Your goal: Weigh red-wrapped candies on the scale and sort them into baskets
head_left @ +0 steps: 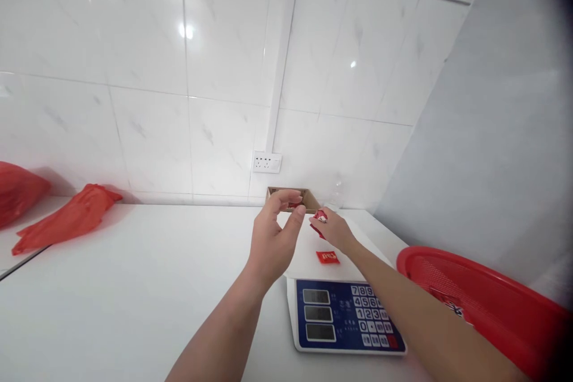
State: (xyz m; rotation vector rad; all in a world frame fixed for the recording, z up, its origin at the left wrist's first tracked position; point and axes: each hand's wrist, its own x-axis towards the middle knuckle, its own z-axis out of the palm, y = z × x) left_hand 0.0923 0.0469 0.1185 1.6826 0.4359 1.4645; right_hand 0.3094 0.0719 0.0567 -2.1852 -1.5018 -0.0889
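Note:
My left hand (277, 233) is raised near the left edge of the scale's pan, its fingers curved and apart around nothing. Between the fingers of my right hand (333, 228) is a small red packet (320, 218) with white print, above the far part of the pan. Another red packet (328, 258) lies flat on the white weighing pan (308, 268). The digital scale (349, 315) has a blue keypad panel, partly covered by my right forearm. Behind my hands stands an open cardboard box (308, 198) with something red inside, partly hidden by my left hand.
A red plastic basket (447, 256) with a packet in it stands at the right. Red plastic bags (74, 218) lie at the left on the white table (134, 298). A clear bottle (336, 194) stands by the tiled wall, below and right of a socket (267, 162).

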